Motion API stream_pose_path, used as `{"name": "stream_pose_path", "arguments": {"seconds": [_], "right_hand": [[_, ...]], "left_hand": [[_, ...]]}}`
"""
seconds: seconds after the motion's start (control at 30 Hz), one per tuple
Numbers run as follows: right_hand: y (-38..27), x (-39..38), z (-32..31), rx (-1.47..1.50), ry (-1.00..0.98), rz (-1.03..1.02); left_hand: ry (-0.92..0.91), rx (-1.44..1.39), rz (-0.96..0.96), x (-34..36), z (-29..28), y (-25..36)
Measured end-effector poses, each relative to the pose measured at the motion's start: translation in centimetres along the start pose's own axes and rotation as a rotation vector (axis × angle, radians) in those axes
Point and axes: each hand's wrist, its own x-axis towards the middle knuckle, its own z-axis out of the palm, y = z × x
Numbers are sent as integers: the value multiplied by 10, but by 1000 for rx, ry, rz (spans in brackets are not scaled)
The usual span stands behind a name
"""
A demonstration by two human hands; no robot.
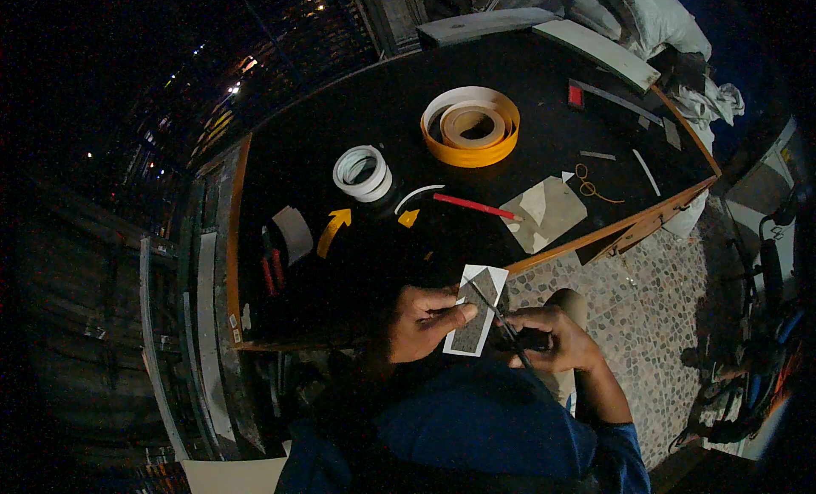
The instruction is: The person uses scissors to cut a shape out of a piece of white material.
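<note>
In front of my body, my left hand [422, 322] pinches a narrow white-edged strip [467, 334] with a dark grey middle, thumb on top. The strip stands tilted, and its upper end has a slanted edge. My right hand [557, 339] is closed round a pair of dark scissors [508, 326]. Their blades point up and left across the strip's upper part, near its right edge. Whether they are biting into it, I cannot tell. Shadow hides part of my left hand and forearm.
The black table [297, 163] bears an orange-edged roll [473, 157], white rolls [363, 186], a red pencil [473, 206], yellow arrow pieces [333, 231], a grey-beige sheet [557, 214] and a red-handled tool [274, 271]. A straight metal tool with a red end [576, 95] lies far right.
</note>
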Motion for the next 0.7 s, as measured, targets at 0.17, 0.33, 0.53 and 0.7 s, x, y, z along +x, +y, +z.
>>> {"name": "stream_pose_path", "arguments": {"seconds": [0.17,0.33,0.53,0.7], "right_hand": [[5,0,2,19,10,-22],[2,0,0,30,5,-9],[7,-3,0,38,-5,14],[1,0,-4,3,-11,-113]], "left_hand": [[-29,-6,-24,1,-2,8],[-52,1,-86,0,-3,9],[-20,-47,-35,2,2,3],[31,-38,-46,4,4,0]]}}
